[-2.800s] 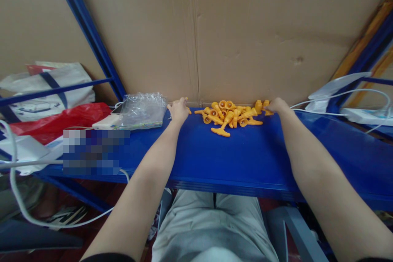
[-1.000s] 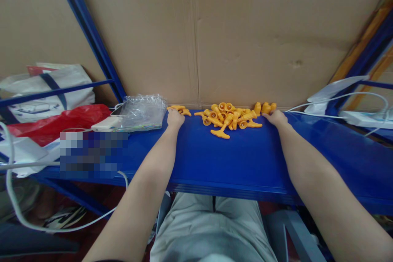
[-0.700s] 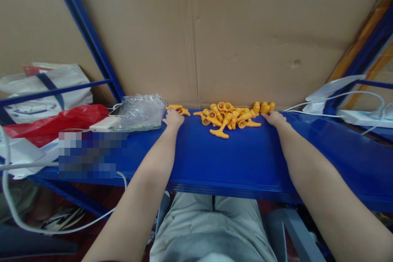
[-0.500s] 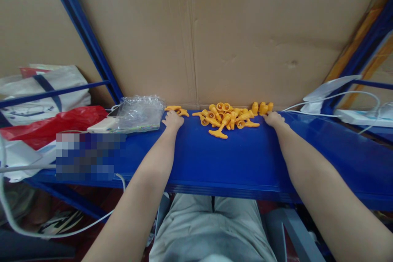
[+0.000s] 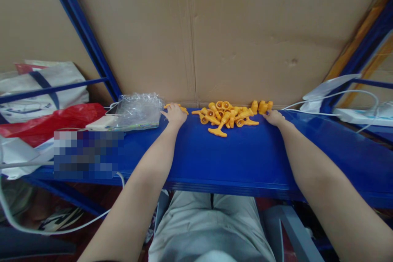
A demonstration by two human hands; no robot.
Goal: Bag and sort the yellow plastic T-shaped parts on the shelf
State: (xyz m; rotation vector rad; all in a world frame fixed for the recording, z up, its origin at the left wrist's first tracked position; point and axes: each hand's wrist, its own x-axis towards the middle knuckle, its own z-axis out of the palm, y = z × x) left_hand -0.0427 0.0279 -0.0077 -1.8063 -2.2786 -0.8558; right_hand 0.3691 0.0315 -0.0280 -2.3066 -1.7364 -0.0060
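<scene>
On the blue shelf, a pile of yellow plastic T-shaped handles with hollow round ends lies against the cardboard. My left hand rests with fingers spread over a few yellow handles to the left of the pile, covering most of them. To the right of the pile stand several short yellow pieces, upright in a row. My right hand is beside the rightmost yellow piece, thumb and fingers apart, its fingertips at or near that piece; contact is hard to make out.
A tall cardboard sheet backs the shelf. A clear plastic packet, a red bag and a white cloth bag lie on the left. White cables and a white power strip are on the right.
My left hand has shifted slightly right and forward, covering more of the yellow handles beneath it. My right hand stays by the standing pieces. The pile looks the same.
</scene>
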